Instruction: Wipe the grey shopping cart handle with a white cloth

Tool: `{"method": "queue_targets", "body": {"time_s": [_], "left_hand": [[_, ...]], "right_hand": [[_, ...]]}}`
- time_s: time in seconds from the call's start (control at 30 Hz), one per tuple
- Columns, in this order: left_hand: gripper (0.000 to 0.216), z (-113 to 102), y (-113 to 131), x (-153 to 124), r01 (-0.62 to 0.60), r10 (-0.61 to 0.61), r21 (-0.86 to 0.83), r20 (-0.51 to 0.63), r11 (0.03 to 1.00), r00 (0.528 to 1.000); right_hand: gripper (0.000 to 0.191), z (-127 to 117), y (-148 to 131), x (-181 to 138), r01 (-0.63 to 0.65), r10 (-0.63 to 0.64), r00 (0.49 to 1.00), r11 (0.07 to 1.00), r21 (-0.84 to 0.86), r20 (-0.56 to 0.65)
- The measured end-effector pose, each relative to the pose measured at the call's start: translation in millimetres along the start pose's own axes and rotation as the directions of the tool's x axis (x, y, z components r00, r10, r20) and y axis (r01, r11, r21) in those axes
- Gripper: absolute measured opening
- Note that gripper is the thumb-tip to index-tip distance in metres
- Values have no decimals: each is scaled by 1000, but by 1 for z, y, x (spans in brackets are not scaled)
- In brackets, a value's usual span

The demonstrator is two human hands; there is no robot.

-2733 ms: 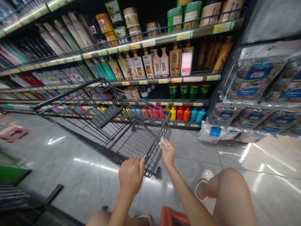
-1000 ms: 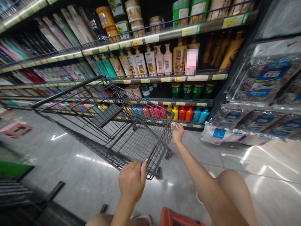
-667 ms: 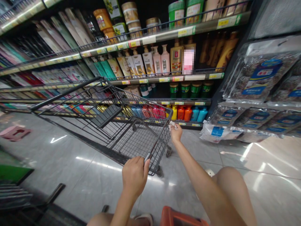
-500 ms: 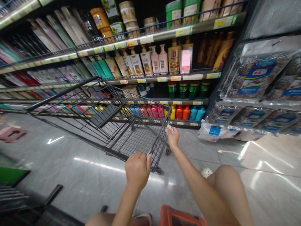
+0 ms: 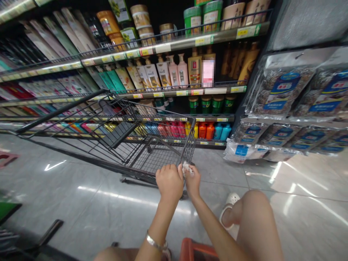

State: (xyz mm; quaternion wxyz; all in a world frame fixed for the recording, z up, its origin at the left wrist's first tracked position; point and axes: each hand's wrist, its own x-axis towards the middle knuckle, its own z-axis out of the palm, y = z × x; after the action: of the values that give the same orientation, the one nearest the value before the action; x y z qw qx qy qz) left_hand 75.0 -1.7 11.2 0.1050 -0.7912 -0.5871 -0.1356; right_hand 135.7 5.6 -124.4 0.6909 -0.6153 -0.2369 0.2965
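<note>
A black wire shopping cart (image 5: 130, 170) stands in front of me, its basket holding nothing that I can see. My left hand (image 5: 170, 183) is closed over the near corner of the cart's front rim. Right beside it, my right hand (image 5: 193, 183) pinches a crumpled white tissue (image 5: 187, 168) against the front end of the cart. The two hands almost touch. The part of the rim under my left fingers is hidden.
Shelves of shampoo bottles (image 5: 182, 70) and jars run behind the cart. Packs of scouring pads (image 5: 282, 87) hang at the right. An orange-red stool (image 5: 187, 248) is at the bottom, between my legs. A pink stool (image 5: 7, 158) stands on the floor at far left.
My right hand has come down and toward me along the cart's front end, to beside my left hand. My left hand stays closed at the near corner. The view has shifted slightly.
</note>
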Motion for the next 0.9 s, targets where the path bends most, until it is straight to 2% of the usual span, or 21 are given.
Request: {"method": "queue_targets", "body": {"time_s": [0.13,0.23,0.33,0.47,0.57,0.67,0.77,0.9], "left_hand": [[49,0,6,8,-10,10,-15,32,1000,999],[45,-2,-1,10,-119,126,-124,56,985,990],[37,-4,-22,3,-248,257,-265,0,932,966],[33,-5,-66,-9,-246,238,-241,-60,939,969],[30,-6,-99,-12,-289,275,-187,-97,939,957],[29,-3,-120,-8,-352,339,-177,-99,919,936],[26,4,-128,-1,-350,338,-205,-91,914,937],[23,14,-127,6,-370,350,-264,-121,891,929]], "right_hand": [[27,-3,-3,-18,-59,61,998,995,74,-22],[29,-9,-10,-24,-141,141,990,982,127,5],[34,-17,-22,-25,-251,244,968,955,160,58],[39,-26,-45,-26,-266,269,963,943,198,14],[37,-27,-67,-32,-172,180,983,968,183,-27],[28,-25,-89,-39,37,-40,999,993,111,23],[21,-23,-103,-44,249,-251,954,968,30,167],[23,-20,-107,-38,367,-335,892,928,-55,305]]}}
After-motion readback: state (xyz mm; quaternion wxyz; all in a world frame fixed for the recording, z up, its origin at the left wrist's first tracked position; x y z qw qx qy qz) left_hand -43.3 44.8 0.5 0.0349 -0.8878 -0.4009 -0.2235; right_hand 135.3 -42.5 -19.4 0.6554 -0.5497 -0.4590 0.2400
